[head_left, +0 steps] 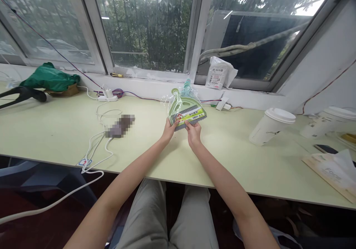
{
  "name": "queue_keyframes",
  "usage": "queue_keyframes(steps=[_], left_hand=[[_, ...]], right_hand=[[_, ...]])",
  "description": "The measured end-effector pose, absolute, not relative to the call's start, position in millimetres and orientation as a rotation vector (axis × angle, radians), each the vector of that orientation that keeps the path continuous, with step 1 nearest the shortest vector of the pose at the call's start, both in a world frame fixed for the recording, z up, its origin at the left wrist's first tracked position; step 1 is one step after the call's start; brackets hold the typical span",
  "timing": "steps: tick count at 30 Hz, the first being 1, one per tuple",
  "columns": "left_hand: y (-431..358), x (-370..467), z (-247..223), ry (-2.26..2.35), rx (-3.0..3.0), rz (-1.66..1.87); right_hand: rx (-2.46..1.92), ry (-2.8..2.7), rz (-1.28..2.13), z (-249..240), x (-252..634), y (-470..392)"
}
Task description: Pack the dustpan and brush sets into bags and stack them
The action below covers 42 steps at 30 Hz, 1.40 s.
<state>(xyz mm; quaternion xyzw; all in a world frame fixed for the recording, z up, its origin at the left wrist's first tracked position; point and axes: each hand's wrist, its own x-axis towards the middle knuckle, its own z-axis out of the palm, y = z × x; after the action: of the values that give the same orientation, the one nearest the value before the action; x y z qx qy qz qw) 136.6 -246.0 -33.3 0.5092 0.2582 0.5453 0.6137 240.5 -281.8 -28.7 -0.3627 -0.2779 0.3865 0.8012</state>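
In the head view, a small green dustpan and brush set (185, 103) in clear plastic wrapping is held just over the table, its handles pointing toward the window. A printed label with a cartoon figure crosses its near part, above grey bristles. My left hand (168, 131) grips the set's lower left corner, thumb on the front. At the lower edge, my right hand (194, 132) pinches it with the thumb over the label. Fingers behind the package are hidden on both hands.
Two white lidded paper cups (271, 126) stand right, near a tissue pack (330, 171) and a phone (326, 149). White cables (96, 145) run down the left over the table edge. A power strip (108, 98), green bag (50, 79) and screwdriver (116, 75) lie by the window.
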Motion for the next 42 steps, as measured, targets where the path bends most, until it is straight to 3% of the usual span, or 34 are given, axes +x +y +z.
queue_keyframes(steps=[9,17,25,32,38,42], left_hand=[[-255,141,-37,0.732,1.164,1.249],[-264,143,-38,0.6,1.571,0.76],[-240,133,-24,0.51,1.083,1.198],[-258,138,-27,0.377,1.134,0.875],[-252,135,-20,0.438,1.097,1.151],[-248,132,-23,0.558,1.137,1.11]], right_hand=[[-0.758,-0.601,0.836,-28,235,-284],[-0.713,-0.535,0.785,-17,266,-279],[-0.794,-0.66,0.937,-22,256,-276],[-0.754,-0.71,0.808,-15,263,-281],[-0.766,-0.739,0.872,-18,261,-278],[-0.793,-0.725,0.898,-23,258,-274]])
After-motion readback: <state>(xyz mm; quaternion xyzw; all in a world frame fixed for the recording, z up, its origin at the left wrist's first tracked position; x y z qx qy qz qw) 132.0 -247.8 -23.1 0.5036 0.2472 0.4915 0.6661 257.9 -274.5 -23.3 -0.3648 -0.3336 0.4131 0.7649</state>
